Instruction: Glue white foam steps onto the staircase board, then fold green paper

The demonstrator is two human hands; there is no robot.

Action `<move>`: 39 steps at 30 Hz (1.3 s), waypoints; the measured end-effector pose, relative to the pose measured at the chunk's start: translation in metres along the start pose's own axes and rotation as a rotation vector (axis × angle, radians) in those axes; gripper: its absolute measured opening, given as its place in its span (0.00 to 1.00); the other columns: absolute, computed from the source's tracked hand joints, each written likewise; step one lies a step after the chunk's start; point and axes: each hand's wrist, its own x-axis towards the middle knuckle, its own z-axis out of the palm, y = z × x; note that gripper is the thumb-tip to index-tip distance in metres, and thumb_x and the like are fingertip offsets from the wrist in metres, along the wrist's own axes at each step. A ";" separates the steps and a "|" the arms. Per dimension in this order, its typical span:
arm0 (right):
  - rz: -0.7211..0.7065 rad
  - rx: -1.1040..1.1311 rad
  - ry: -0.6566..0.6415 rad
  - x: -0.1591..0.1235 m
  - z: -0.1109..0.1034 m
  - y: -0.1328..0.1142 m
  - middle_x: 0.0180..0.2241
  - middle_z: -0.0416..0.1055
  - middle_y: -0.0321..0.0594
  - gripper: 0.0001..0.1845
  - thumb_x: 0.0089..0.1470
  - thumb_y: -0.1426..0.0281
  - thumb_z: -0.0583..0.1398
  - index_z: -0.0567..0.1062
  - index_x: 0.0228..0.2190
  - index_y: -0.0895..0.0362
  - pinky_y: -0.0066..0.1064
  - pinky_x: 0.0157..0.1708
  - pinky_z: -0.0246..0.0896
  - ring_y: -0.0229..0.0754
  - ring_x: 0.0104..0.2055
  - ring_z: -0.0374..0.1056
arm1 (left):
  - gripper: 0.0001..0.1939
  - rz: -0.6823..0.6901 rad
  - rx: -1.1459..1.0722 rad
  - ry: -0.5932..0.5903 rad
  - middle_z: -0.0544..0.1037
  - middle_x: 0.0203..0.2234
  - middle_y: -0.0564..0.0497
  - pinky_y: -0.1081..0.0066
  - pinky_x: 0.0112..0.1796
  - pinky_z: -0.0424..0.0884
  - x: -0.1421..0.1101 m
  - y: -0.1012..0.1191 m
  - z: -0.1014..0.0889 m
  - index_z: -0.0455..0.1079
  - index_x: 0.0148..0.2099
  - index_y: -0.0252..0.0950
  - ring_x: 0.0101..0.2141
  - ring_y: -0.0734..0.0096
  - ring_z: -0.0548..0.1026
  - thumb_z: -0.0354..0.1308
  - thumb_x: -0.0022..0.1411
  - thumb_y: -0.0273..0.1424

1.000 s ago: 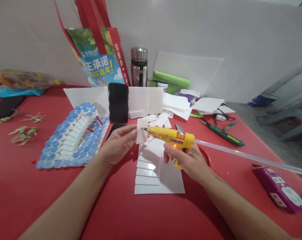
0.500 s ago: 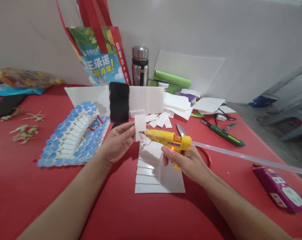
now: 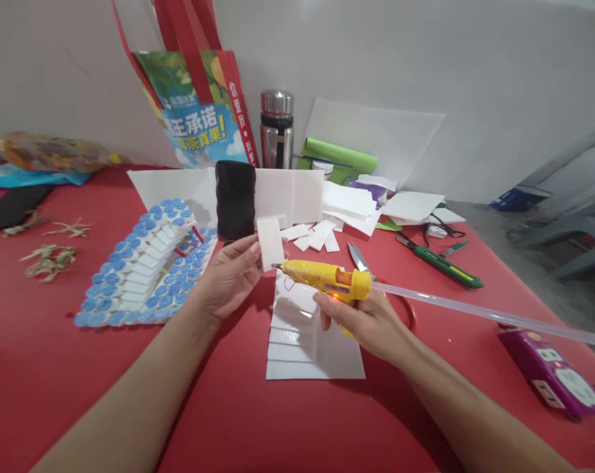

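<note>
Between thumb and fingers, my left hand (image 3: pixel 236 272) holds up a small white foam board strip (image 3: pixel 270 243). My right hand (image 3: pixel 359 315) is wrapped round the grip of a yellow hot glue gun (image 3: pixel 322 276), whose orange-red light glows. The gun's metal nozzle points left, at the lower edge of the strip. A long clear glue stick (image 3: pixel 455 305) sticks out of its back. Below the gun lies a white board (image 3: pixel 339 358) with several overlapping strips forming steps along its left side.
Left stands a white stepped model (image 3: pixel 144 276) edged with blue-and-white discs. Behind are a black phone (image 3: pixel 235 200), a steel flask (image 3: pixel 276 128) and loose white strips (image 3: pixel 321 234). To the right lie scissors (image 3: pixel 359 256), a green utility knife (image 3: pixel 448 267) and a purple power strip (image 3: pixel 548 374).
The strip in my left hand has shifted slightly left and up and is tilted more. The glue gun has moved a little left and down, its nozzle now nearer the strip's lower edge.
</note>
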 end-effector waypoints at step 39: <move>0.387 -0.062 0.665 -0.061 -0.112 0.091 0.18 0.65 0.32 0.31 0.51 0.45 0.68 0.83 0.41 0.61 0.31 0.18 0.48 0.36 0.20 0.55 | 0.17 0.036 0.001 0.023 0.87 0.48 0.43 0.59 0.55 0.78 -0.001 -0.003 0.002 0.84 0.50 0.37 0.49 0.56 0.84 0.74 0.58 0.32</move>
